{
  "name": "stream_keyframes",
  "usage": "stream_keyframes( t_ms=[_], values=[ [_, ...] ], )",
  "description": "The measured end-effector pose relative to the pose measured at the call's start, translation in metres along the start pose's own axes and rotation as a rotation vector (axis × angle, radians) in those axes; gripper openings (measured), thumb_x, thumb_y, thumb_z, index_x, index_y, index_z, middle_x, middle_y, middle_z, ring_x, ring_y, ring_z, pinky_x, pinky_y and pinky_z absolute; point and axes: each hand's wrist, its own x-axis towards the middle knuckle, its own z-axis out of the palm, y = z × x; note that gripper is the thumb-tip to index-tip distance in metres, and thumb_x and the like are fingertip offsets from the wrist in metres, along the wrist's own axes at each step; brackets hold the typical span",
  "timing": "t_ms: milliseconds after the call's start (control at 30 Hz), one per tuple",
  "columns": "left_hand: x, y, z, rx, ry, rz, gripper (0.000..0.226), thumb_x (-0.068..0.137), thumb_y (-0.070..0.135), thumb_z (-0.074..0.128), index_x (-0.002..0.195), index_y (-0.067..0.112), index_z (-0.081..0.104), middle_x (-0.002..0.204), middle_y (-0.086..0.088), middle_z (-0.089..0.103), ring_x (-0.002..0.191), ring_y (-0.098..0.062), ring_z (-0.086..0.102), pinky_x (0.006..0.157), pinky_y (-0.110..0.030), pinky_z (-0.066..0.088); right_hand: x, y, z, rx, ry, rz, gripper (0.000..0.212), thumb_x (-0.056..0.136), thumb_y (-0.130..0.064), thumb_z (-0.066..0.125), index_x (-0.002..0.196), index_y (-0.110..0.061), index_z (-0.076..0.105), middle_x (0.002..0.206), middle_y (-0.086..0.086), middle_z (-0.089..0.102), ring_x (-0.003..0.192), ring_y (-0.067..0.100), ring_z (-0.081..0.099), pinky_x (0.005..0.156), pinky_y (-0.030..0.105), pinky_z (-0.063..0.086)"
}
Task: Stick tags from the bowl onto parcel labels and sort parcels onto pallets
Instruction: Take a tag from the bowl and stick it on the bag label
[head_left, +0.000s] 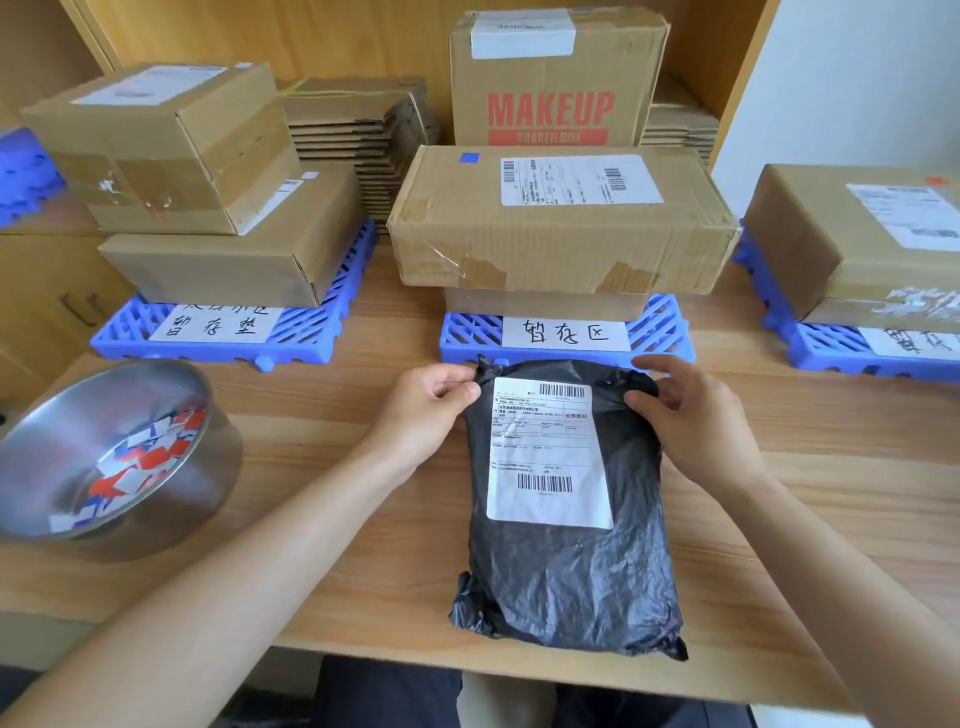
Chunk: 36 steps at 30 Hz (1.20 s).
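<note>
Both hands, left hand (431, 402) and right hand (691, 415), pinch the black poly-bag parcel's (566, 566) top corners (label up), just before the middle pallet (467, 332).

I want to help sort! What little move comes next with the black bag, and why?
Probably the left grip lets go and reaches for a tag in the steel bowl: the label on the black bag shows no coloured tag, and the bowl is nearest it.
</note>
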Motion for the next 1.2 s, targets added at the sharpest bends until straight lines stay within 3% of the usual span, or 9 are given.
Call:
stream_keyframes(
  t_ms=[167, 333, 467, 600, 733, 933, 1067, 1200],
  values=[
    [-0.001, 0.000, -0.003, 0.123, -0.018, 0.028, 0.024, 0.095, 0.017, 0.067, 0.119, 0.016, 0.070, 0.110, 0.006, 0.073, 0.102, 0.000, 0.065, 0.078, -0.008, 0.046, -0.001, 0.002, 0.002, -0.044, -0.074, 0.012, 0.028, 0.090, -0.021, 0.070, 0.118, -0.026, 0.066, 0.069, -0.006, 0.056, 0.068, 0.006, 0.054, 0.063, 0.014, 0.038],
    [-0.010, 0.015, -0.023, 0.313, 0.020, 0.122, 0.021, 0.097, 0.031, 0.062, 0.117, 0.026, 0.067, 0.102, 0.015, 0.069, 0.096, -0.002, 0.064, 0.082, -0.021, 0.048, -0.002, -0.013, 0.000, -0.101, -0.080, -0.050, 0.038, 0.093, -0.030, 0.067, 0.130, -0.028, 0.061, 0.114, -0.004, 0.065, 0.098, 0.016, 0.061, 0.084, 0.028, 0.041],
    [-0.030, 0.028, -0.055, 0.510, 0.098, 0.248, 0.029, 0.097, 0.038, 0.058, 0.124, 0.029, 0.062, 0.105, 0.017, 0.065, 0.097, -0.002, 0.061, 0.083, -0.023, 0.046, -0.008, -0.042, 0.005, -0.210, -0.046, -0.198, 0.040, 0.095, -0.030, 0.065, 0.133, -0.023, 0.061, 0.133, 0.002, 0.059, 0.113, 0.025, 0.058, 0.095, 0.034, 0.045],
    [-0.053, 0.036, -0.092, 0.724, 0.188, 0.346, 0.034, 0.097, 0.045, 0.055, 0.129, 0.032, 0.060, 0.117, 0.016, 0.063, 0.109, -0.011, 0.057, 0.090, -0.034, 0.049, -0.010, -0.085, 0.020, -0.282, -0.035, -0.399, 0.037, 0.094, -0.030, 0.064, 0.130, -0.020, 0.063, 0.128, 0.003, 0.062, 0.115, 0.032, 0.059, 0.095, 0.045, 0.048],
    [-0.072, 0.035, -0.134, 0.857, 0.274, 0.379, 0.035, 0.097, 0.043, 0.054, 0.128, 0.028, 0.061, 0.125, 0.008, 0.063, 0.119, -0.020, 0.055, 0.095, -0.039, 0.049, -0.010, -0.134, 0.045, -0.245, -0.119, -0.501, 0.036, 0.094, -0.030, 0.064, 0.129, -0.021, 0.063, 0.128, 0.003, 0.060, 0.115, 0.031, 0.058, 0.094, 0.042, 0.049],
    [-0.098, 0.011, -0.203, 0.877, 0.395, 0.351, 0.052, 0.089, 0.050, 0.039, 0.119, 0.019, 0.067, 0.110, -0.002, 0.068, 0.106, -0.031, 0.061, 0.090, -0.041, 0.052, -0.015, -0.203, 0.095, -0.262, -0.194, -0.658, 0.036, 0.094, -0.033, 0.065, 0.125, -0.017, 0.065, 0.127, 0.004, 0.062, 0.113, 0.028, 0.061, 0.091, 0.043, 0.052],
    [-0.111, -0.011, -0.256, 0.967, 0.448, 0.285, 0.042, 0.092, 0.040, 0.045, 0.118, 0.016, 0.068, 0.112, -0.005, 0.069, 0.104, -0.034, 0.061, 0.091, -0.045, 0.052, -0.022, -0.244, 0.133, -0.231, -0.320, -0.716, 0.026, 0.095, -0.035, 0.061, 0.119, -0.026, 0.068, 0.111, -0.002, 0.067, 0.095, 0.020, 0.067, 0.083, 0.042, 0.055],
    [-0.123, -0.035, -0.299, 1.000, 0.485, 0.226, 0.038, 0.092, 0.033, 0.047, 0.118, 0.015, 0.067, 0.109, -0.004, 0.066, 0.100, -0.034, 0.060, 0.086, -0.046, 0.053, -0.030, -0.271, 0.170, -0.225, -0.413, -0.775, 0.023, 0.097, -0.029, 0.061, 0.117, -0.024, 0.069, 0.115, -0.003, 0.070, 0.094, 0.018, 0.067, 0.083, 0.036, 0.053]
  ],
)
